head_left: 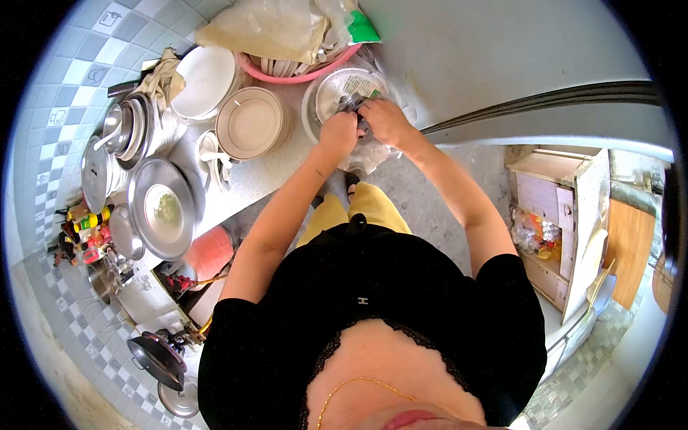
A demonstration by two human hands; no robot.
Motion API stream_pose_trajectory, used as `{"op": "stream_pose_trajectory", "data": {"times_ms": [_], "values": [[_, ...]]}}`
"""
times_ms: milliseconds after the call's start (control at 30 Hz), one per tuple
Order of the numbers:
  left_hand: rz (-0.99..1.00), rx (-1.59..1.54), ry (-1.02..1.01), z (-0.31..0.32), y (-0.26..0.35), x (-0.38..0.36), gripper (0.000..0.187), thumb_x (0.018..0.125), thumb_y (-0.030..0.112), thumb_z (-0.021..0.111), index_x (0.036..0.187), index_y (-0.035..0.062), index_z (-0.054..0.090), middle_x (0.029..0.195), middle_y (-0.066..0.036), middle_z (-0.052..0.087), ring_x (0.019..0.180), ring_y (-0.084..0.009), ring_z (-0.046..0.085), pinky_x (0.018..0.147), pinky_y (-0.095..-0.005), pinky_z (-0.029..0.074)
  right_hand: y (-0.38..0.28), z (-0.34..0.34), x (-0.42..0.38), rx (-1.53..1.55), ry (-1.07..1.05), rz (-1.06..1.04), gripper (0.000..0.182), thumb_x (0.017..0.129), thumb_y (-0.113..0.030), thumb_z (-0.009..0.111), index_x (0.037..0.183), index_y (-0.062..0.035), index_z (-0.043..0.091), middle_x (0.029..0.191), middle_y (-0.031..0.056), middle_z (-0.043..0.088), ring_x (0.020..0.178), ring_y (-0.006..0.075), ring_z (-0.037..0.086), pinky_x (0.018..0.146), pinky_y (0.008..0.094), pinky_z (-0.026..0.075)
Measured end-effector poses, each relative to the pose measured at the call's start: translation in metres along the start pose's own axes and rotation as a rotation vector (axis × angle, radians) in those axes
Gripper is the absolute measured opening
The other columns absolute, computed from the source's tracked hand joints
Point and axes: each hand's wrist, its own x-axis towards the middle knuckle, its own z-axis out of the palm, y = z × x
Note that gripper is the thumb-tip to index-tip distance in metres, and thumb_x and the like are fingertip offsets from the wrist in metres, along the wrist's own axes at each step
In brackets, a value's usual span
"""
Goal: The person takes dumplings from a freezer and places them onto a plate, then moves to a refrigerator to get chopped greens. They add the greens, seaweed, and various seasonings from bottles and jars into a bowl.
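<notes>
My left hand [340, 133] and my right hand [385, 122] are close together at the far end of the counter. Both have their fingers closed on a crumpled clear plastic bag [370, 155], which hangs down over the counter edge. Beneath them is a round white container [310, 115] with printed text on a pale surface inside its rim. My hands cover part of it. Something dark and shiny shows between my fingertips, too small to make out.
Stacked beige plates [249, 123], white plates [206, 82] and a pink basin [315, 76] of dishes stand beside the container. Metal trays [161, 208] and white spoons [213, 155] lie leftward. A grey appliance-like panel [516, 64] rises on the right, a wooden cabinet [548, 179] beyond.
</notes>
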Motion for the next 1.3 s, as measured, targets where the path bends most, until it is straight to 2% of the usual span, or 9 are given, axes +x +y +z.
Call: {"op": "stream_pose_trajectory", "data": {"times_ms": [100, 333, 467, 633, 867, 1033, 1133, 1200, 1300], "values": [[-0.021, 0.036, 0.005, 0.004, -0.003, 0.001, 0.017, 0.085, 0.021, 0.061, 0.081, 0.0051, 0.063, 0.082, -0.014, 0.066, 0.08, -0.0313, 0.065, 0.07, -0.0415, 0.052, -0.002, 0.003, -0.005, 0.146, 0.133, 0.032, 0.008, 0.075, -0.009, 0.059, 0.081, -0.0103, 0.062, 0.093, 0.0063, 0.061, 0.092, 0.0274, 0.059, 0.08, 0.0389, 0.049], [-0.008, 0.11, 0.05, 0.01, -0.011, 0.001, 0.017, 0.083, 0.022, 0.06, 0.079, 0.0061, 0.065, 0.079, -0.013, 0.066, 0.073, -0.0319, 0.065, 0.065, -0.0429, 0.052, -0.008, 0.02, -0.008, 0.173, 0.136, 0.044, 0.017, 0.072, -0.003, 0.062, 0.089, -0.0078, 0.063, 0.084, 0.008, 0.06, 0.083, 0.0305, 0.059, 0.071, 0.0403, 0.05], [0.008, 0.053, 0.142, 0.021, -0.017, 0.0, 0.017, 0.083, 0.021, 0.059, 0.077, 0.006, 0.064, 0.078, -0.014, 0.066, 0.072, -0.0329, 0.065, 0.064, -0.0437, 0.052, -0.007, 0.036, -0.003, 0.375, 0.155, 0.334, 0.013, 0.076, -0.006, 0.064, 0.088, -0.003, 0.067, 0.086, 0.0134, 0.066, 0.083, 0.0333, 0.062, 0.072, 0.0408, 0.05], [-0.085, 0.044, 0.047, 0.022, -0.024, -0.013, 0.014, 0.083, 0.019, 0.059, 0.08, 0.0068, 0.065, 0.081, -0.015, 0.065, 0.077, -0.0352, 0.064, 0.067, -0.0465, 0.05, 0.001, 0.028, 0.0, 0.605, 0.108, 0.679, 0.017, 0.079, -0.012, 0.069, 0.09, 0.0011, 0.068, 0.089, 0.0187, 0.067, 0.084, 0.0364, 0.063, 0.074, 0.0413, 0.048], [-0.059, 0.231, -0.067, 0.019, -0.017, -0.004, 0.013, 0.077, 0.009, 0.056, 0.074, 0.0079, 0.069, 0.078, -0.014, 0.068, 0.075, -0.03, 0.068, 0.065, -0.0406, 0.054, -0.038, 0.002, -0.016, 0.365, 0.215, 0.551, 0.019, 0.077, -0.001, 0.067, 0.094, 0.0007, 0.061, 0.088, 0.0196, 0.064, 0.083, 0.0386, 0.062, 0.072, 0.0424, 0.048], [-0.178, 0.272, -0.176, 0.019, -0.01, -0.001, 0.012, 0.077, 0.01, 0.059, 0.076, 0.0085, 0.071, 0.077, -0.012, 0.069, 0.076, -0.0282, 0.069, 0.066, -0.04, 0.054, -0.05, -0.002, -0.039, 0.369, 0.642, 0.631, 0.014, 0.08, -0.002, 0.064, 0.092, 0.001, 0.06, 0.083, 0.02, 0.063, 0.076, 0.0373, 0.061, 0.068, 0.0399, 0.048], [-0.158, 0.286, -0.24, 0.016, -0.011, 0.002, 0.012, 0.08, 0.016, 0.062, 0.082, 0.0086, 0.071, 0.081, -0.012, 0.069, 0.08, -0.0282, 0.069, 0.068, -0.0409, 0.054, -0.045, -0.038, -0.037, 0.542, 0.646, 0.73, 0.01, 0.081, -0.002, 0.061, 0.091, 0.001, 0.061, 0.084, 0.021, 0.064, 0.076, 0.0387, 0.063, 0.067, 0.0417, 0.049], [-0.136, 0.253, -0.238, 0.003, -0.002, -0.001, 0.016, 0.081, 0.02, 0.063, 0.087, 0.0075, 0.07, 0.083, -0.012, 0.069, 0.082, -0.0291, 0.069, 0.069, -0.0412, 0.054, -0.038, -0.039, -0.037, 0.487, 0.661, 0.713, 0.011, 0.082, -0.005, 0.064, 0.09, 0.0018, 0.062, 0.079, 0.0199, 0.064, 0.071, 0.0338, 0.064, 0.066, 0.0386, 0.049], [-0.058, 0.144, -0.197, -0.021, 0.01, -0.007, 0.027, 0.083, 0.027, 0.064, 0.098, 0.0047, 0.067, 0.086, -0.014, 0.069, 0.085, -0.031, 0.068, 0.07, -0.0418, 0.054, -0.029, -0.039, -0.037, 0.725, 0.631, 0.773, 0.013, 0.085, -0.009, 0.065, 0.089, 0.0028, 0.061, 0.077, 0.013, 0.066, 0.068, 0.0232, 0.063, 0.063, 0.035, 0.048]]}}
